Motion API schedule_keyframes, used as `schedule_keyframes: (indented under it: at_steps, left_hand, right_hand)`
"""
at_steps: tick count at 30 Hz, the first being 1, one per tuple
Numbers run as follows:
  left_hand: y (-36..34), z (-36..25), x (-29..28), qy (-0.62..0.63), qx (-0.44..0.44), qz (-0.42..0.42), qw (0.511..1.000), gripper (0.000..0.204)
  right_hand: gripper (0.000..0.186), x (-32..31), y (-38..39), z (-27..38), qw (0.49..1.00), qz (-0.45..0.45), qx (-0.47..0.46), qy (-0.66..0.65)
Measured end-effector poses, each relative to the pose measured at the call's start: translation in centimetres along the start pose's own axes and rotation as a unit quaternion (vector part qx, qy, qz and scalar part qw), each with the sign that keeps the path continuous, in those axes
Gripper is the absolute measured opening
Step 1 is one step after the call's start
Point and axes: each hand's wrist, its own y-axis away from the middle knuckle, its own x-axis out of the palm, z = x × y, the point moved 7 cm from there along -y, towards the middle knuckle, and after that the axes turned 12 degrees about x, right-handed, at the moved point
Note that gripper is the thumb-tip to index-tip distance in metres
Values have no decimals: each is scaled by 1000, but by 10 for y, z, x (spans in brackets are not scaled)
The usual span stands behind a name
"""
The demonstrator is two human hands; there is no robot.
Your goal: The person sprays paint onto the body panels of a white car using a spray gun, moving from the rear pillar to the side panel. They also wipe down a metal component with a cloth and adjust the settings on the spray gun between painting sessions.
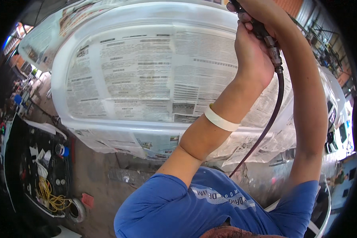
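Up at the top right, both my arms reach over a white-painted vehicle body [83, 125] whose large panel is masked with newspaper [135, 75]. My right hand [265, 12] is closed around a black air tool [259, 29], its front end cut off by the upper edge of the view. Just below, my left hand [253, 53] is closed against the same tool, near its metal hose coupling [274, 55]. From that coupling a dark red air hose [275, 109] curves down between my arms toward my body. What the tool's working end touches is hidden.
More newspaper-covered bodywork [39, 49] stands at the far left. At lower left, a black panel [31, 139] carries a can [60, 150] and a coiled yellow cord [49, 194]. A tire [77, 210] and a red block [87, 200] lie on the floor.
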Motion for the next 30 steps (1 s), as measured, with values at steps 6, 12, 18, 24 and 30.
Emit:
schedule_keyframes:
  at_steps: [6,12,18,24,30]
  left_hand:
    - [-11,-52,12,-47,46,11,998,23]
    - [-23,-103,24,-103,85,57,989,23]
    - [-24,-145,35,-154,97,21,983,22]
    - [-16,-152,34,-172,108,40,978,21]
    - [0,-109,24,-88,98,12,991,23]
  right_hand:
    - [39,27,1,34,998,34,-8,-45]
    - [37,58,-15,73,990,78,-84,-77]
    - [40,79,-3,101,984,86,-120,-102]
    - [43,82,3,109,980,91,-159,-82]
    - [46,67,8,76,984,49,-167,-36]
